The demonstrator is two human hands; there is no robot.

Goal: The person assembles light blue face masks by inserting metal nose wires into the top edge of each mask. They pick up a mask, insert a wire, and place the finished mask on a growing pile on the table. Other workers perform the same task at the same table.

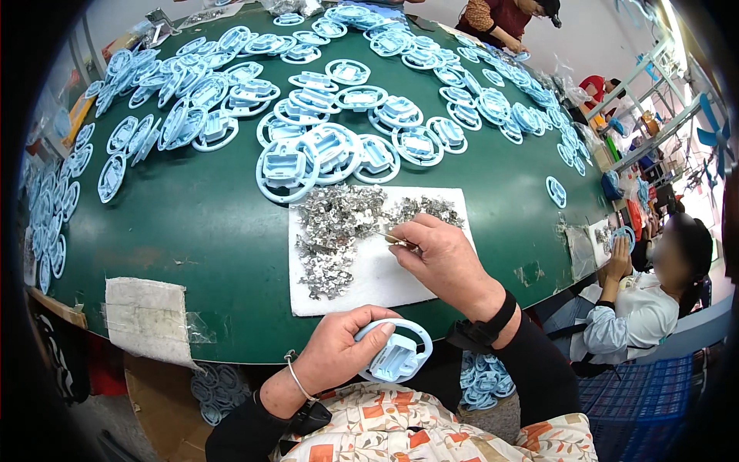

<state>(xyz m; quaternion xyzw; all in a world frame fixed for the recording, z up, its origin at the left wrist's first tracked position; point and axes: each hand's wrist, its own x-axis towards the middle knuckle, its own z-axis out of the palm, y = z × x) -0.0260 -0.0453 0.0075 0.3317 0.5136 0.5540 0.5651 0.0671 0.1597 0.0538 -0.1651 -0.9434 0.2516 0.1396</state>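
My left hand (339, 348) grips a light blue plastic toy steering wheel (399, 356) by its left rim, over the table's near edge. The wheel's boxy hollow middle faces up. Between the thumb and fingers of my right hand (450, 262) are thin tweezers (389, 238), their tips over the white pad (385, 289). Small shiny metal clips (327, 250) lie heaped on the pad's left side, with a smaller heap (427, 208) at its back right, partly behind my right hand. Whether the tips hold a clip is too small to tell.
Many more blue wheels (287, 166) lie piled across the green table (223, 231). A worn white cloth (146, 312) is taped at the front left edge. One co-worker (627, 312) sits at right with a wheel; another person (500, 23) works at the far side.
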